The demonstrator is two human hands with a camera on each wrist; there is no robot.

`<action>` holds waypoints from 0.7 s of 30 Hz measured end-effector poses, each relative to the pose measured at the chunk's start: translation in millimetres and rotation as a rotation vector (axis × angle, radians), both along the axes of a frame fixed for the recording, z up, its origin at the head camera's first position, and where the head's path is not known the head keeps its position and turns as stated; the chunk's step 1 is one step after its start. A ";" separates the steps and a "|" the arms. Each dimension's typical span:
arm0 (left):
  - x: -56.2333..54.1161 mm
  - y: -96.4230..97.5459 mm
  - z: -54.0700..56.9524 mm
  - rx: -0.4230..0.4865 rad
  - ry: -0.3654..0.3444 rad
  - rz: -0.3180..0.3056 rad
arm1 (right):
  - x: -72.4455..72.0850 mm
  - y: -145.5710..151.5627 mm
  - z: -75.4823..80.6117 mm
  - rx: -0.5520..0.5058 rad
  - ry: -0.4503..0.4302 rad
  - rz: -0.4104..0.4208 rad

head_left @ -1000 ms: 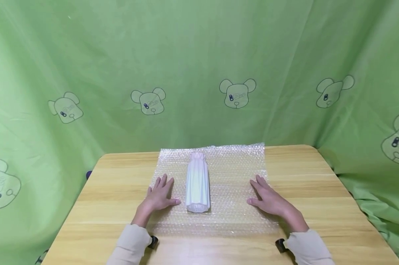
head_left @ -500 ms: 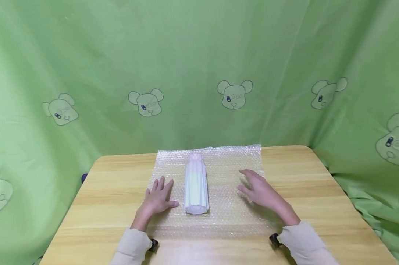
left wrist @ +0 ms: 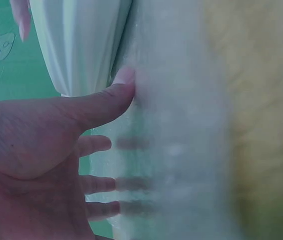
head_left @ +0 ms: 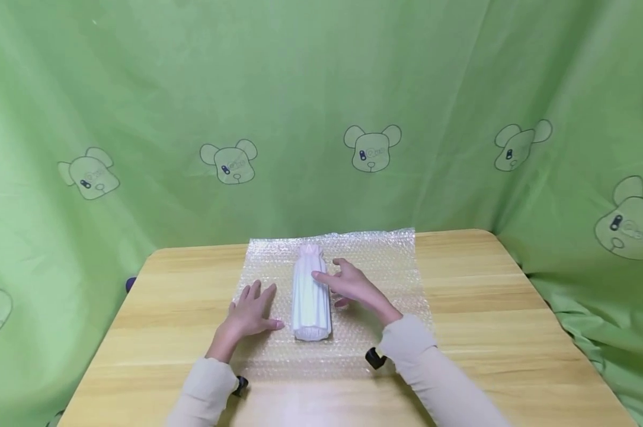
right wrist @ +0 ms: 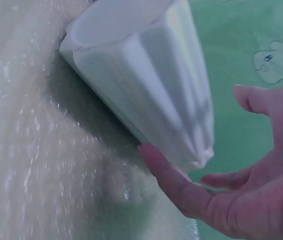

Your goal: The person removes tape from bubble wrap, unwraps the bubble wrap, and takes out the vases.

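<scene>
A white ribbed vase [head_left: 309,302], pinkish toward its narrower far end, lies on its side on a sheet of bubble wrap [head_left: 382,255]. To its left, my left hand [head_left: 249,314] rests on the wrap with fingers spread and the thumb pointing at the vase. My right hand [head_left: 353,286] reaches over from the right. Its thumb overlaps the vase's upper side in the head view, and its other fingers are beside the right flank. In the right wrist view the fingers [right wrist: 174,187] are parted, not curled round the vase [right wrist: 146,80].
The bubble wrap lies flat on a wooden table [head_left: 492,308], reaching the table's far edge. A green curtain [head_left: 300,89] printed with bear heads hangs behind and along both sides. Dark wrist cameras [head_left: 376,358] sit at both cuffs.
My right hand has lifted from the wrap's right side and moved left to the vase. My left hand has stayed in place on the wrap. The head view has shifted slightly.
</scene>
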State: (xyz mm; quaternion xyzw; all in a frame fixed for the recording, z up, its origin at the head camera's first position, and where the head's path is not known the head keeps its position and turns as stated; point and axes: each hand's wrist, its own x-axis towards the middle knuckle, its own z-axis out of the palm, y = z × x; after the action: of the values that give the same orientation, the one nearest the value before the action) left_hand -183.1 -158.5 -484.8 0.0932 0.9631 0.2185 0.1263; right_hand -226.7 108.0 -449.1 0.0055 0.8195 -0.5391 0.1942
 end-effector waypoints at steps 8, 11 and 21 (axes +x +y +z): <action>-8.3 4.2 9.9 -0.083 -0.001 -0.006 | -5.7 -21.0 -13.0 -0.081 -0.089 0.066; -12.4 5.7 12.6 -0.097 -0.019 -0.006 | -7.6 -26.0 -15.6 -0.073 -0.070 0.084; -20.6 13.8 19.3 -0.117 -0.058 0.002 | -11.9 -27.6 -13.7 -0.005 -0.062 0.040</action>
State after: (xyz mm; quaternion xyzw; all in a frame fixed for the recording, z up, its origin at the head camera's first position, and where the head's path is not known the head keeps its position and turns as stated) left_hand -203.7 -144.7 -465.5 0.0781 0.9703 0.1647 0.1592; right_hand -238.6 80.4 -462.8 0.0056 0.8117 -0.5367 0.2304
